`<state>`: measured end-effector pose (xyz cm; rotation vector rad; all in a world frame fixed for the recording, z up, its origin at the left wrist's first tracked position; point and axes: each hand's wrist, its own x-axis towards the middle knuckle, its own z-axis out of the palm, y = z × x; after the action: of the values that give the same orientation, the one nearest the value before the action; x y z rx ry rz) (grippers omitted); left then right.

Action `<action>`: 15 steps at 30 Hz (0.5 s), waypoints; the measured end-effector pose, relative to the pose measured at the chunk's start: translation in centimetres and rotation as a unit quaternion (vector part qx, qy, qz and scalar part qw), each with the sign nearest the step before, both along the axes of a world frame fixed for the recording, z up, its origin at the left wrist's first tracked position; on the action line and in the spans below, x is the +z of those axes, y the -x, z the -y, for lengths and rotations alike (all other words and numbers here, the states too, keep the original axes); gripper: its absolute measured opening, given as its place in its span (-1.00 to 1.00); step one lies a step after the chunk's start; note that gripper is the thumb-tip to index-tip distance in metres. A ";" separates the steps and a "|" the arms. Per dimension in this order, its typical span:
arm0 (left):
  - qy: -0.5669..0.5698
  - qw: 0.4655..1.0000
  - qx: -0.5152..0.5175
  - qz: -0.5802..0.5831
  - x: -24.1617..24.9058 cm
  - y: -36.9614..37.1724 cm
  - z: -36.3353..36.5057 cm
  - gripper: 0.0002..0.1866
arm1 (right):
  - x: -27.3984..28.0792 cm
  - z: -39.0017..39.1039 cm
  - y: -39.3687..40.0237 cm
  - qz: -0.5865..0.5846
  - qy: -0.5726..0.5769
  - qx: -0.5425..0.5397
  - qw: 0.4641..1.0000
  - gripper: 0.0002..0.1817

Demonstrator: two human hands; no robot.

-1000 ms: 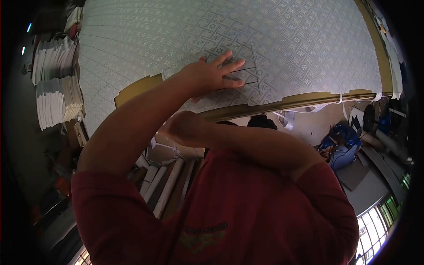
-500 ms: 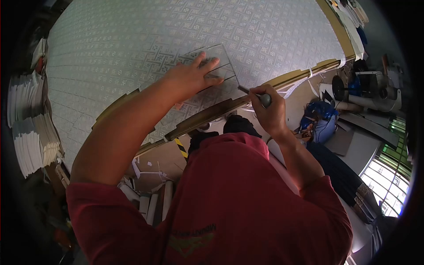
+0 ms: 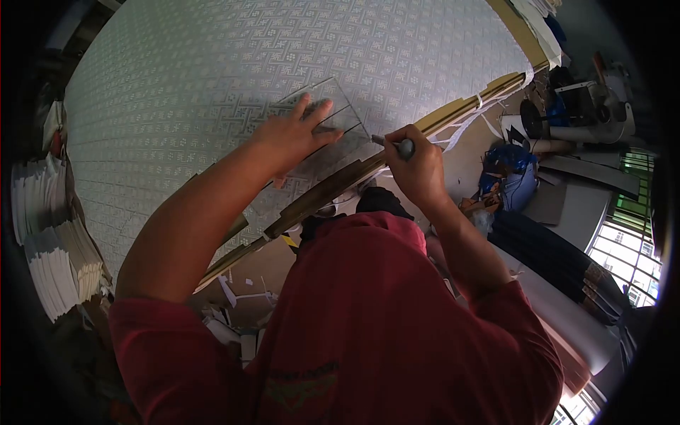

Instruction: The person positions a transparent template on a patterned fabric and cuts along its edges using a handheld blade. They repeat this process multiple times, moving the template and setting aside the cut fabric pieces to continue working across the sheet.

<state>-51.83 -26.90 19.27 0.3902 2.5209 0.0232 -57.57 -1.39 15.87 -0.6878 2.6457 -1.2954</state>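
Note:
My left hand [image 3: 287, 136] lies with spread fingers on a clear plate [image 3: 331, 91] marked with dark lines, pressing it against a silvery patterned sheet [image 3: 191, 71]. My right hand [image 3: 418, 166] is closed around a grey pen-shaped tool [image 3: 406, 148], whose exact kind I cannot make out. The tool's tip sits beside the plate's right edge, near its lower right corner. Below the plate, a brown strip [image 3: 322, 190] runs along the near edge of the sheet.
Stacks of pale sheets [image 3: 53, 248] stand at the left. To the right are a blue plastic bag [image 3: 516, 173], a dark fan-like machine [image 3: 531, 117] and dark rolls [image 3: 542, 244]. Paper scraps [image 3: 234, 290] litter the floor below the table edge.
The view has shifted slightly. My right hand and the tool have moved a little down along the plate's right edge; my left hand still presses on the plate.

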 end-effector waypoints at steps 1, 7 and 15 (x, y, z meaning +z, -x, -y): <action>-0.005 1.000 0.005 0.004 0.0 0.0 0.0 0.39 | -0.1 0.0 0.0 0.000 0.000 -0.001 1.000 -0.85; -0.025 0.999 0.024 0.018 -0.5 0.1 0.1 0.36 | -2.5 -0.9 -2.0 0.024 0.003 -0.045 0.999 -0.83; -0.008 0.999 0.034 0.031 -0.2 0.3 -0.1 0.37 | -2.7 -0.8 -1.7 0.034 0.080 -0.081 0.993 -0.84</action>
<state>-52.10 -26.78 19.08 0.3050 2.4738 0.0804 -55.87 -0.61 13.14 -0.4429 2.6104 -1.5571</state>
